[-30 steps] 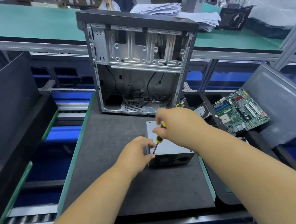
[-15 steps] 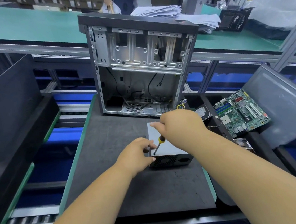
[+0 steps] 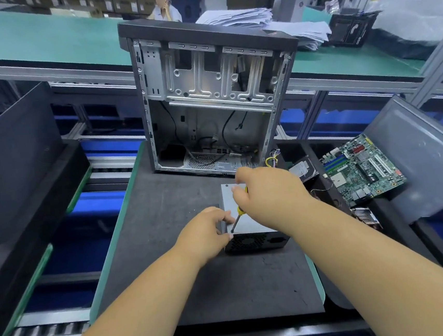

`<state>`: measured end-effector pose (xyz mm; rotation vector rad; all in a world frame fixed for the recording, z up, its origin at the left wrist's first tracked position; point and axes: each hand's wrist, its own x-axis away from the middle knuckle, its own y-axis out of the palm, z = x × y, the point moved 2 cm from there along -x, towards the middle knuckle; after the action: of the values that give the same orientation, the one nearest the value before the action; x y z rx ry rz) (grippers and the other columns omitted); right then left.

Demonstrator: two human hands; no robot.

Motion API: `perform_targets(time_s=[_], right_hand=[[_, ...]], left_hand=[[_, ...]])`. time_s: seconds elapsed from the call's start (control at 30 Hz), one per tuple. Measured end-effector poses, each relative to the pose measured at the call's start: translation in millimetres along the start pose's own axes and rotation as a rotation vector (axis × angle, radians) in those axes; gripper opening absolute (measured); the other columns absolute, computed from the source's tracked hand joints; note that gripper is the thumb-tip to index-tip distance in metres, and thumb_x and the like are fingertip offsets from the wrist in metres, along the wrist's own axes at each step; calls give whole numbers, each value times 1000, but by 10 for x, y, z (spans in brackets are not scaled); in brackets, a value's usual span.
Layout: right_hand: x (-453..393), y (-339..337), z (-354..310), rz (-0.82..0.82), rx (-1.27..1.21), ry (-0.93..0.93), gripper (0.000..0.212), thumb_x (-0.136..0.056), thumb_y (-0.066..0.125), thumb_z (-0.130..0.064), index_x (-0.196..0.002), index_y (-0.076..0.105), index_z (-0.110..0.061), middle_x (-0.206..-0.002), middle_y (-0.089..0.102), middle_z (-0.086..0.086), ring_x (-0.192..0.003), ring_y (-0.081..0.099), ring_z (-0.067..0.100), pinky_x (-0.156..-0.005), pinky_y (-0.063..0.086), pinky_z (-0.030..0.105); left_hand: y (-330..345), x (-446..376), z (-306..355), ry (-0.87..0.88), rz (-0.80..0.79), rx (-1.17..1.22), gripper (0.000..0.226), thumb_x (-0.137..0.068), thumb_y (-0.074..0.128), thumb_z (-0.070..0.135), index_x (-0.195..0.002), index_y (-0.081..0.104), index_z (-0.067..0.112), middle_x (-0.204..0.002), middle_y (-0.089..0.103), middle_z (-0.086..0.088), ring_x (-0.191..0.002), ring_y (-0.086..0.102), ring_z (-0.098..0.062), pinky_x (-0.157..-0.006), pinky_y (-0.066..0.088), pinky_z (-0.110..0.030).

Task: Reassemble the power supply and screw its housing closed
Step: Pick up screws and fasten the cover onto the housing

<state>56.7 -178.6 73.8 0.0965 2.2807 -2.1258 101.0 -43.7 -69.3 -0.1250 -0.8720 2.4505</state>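
The power supply (image 3: 250, 224), a grey metal box with a black vented front, lies on the dark foam mat (image 3: 188, 284). My left hand (image 3: 207, 231) grips its near left corner, fingertips on the top cover. My right hand (image 3: 268, 190) holds a screwdriver (image 3: 239, 215) with a yellow and black handle. The shaft slants down and its tip rests on the cover near the front left corner, close to my left fingertips. Any screw under the tip is too small to see.
An open computer case (image 3: 208, 98) stands upright just behind the power supply. To the right, a green motherboard (image 3: 361, 168) and a hard drive (image 3: 303, 169) lie in a black tray. Black foam panels stand at the left (image 3: 17, 165) and right (image 3: 424, 153). Another person sits far behind.
My right hand has turned a little on the screwdriver; its tip stays at the front left corner. My left hand keeps its grip on the power supply.
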Motion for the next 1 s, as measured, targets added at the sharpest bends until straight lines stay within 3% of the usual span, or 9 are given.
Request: perform_targets(time_s=[0.1,0.2,0.3,0.4,0.47,0.57,0.63,0.83,1.0], right_hand=[[6,-62,4,-32,-119,-60,27,-90,49,-30,-116,49,-23,-97,62,-3,-84,56,24,-65,46,35],[-26,-83,7,-4,9,-70,21,-95,52,-41,-97,45,-21,-74,54,-6,-74,52,23,-56,40,32],[-71,-51,26,-8,172,35,42,-97,43,-55,-74,40,-20,-63,42,-4,-61,45,22,-47,24,27],[-56,-12,-7,-3,264,75,55,-99,26,-63,-65,37,-21,-63,44,-2,-53,39,17,-47,26,25],[-21,-8,-15,-14,132,42,45,-99,30,-57,-72,39,-22,-68,45,-4,-61,42,19,-49,26,28],[17,-76,-17,-70,-142,-95,13,-92,47,-32,-93,42,-19,-82,51,-3,-79,48,24,-57,32,34],[1,-98,-12,-61,-97,-150,17,-95,51,-31,-93,40,-18,-81,52,-2,-80,51,26,-59,36,35],[-66,6,52,-12,242,76,44,-100,31,-57,-79,41,-20,-64,43,-3,-63,47,23,-47,25,27],[-36,-39,35,-102,-123,-49,8,-92,47,-21,-94,41,-17,-92,52,4,-83,48,27,-61,36,36]], left_hand=[[2,-13,-16,-9,5,-9,26,-83,74,23,-98,64,41,-109,52,30,-74,61,-7,-78,51,-26],[5,-25,-19,-12,4,-4,25,-83,74,23,-97,64,41,-109,53,28,-73,61,-7,-78,51,-25],[10,-21,-25,-14,3,6,26,-83,74,22,-96,65,43,-114,54,27,-72,58,2,-79,49,-23],[10,-15,-17,-13,3,9,27,-83,73,21,-97,66,42,-115,54,28,-75,53,9,-79,44,-20],[3,-15,1,-12,4,-14,27,-83,73,23,-91,61,46,-112,54,27,-75,51,11,-74,40,-17],[1,-21,15,-22,13,-41,26,-84,72,24,-89,59,45,-107,52,27,-72,50,13,-68,36,-14],[9,-28,10,-32,11,-38,23,-84,72,25,-95,62,43,-108,52,27,-72,50,10,-70,38,-17],[29,-22,17,-53,18,-32,27,-85,70,20,-97,63,42,-116,53,32,-70,50,13,-71,40,-16],[31,-30,36,-74,39,-63,27,-84,72,23,-92,60,46,-109,53,29,-68,50,8,-71,40,-19]])
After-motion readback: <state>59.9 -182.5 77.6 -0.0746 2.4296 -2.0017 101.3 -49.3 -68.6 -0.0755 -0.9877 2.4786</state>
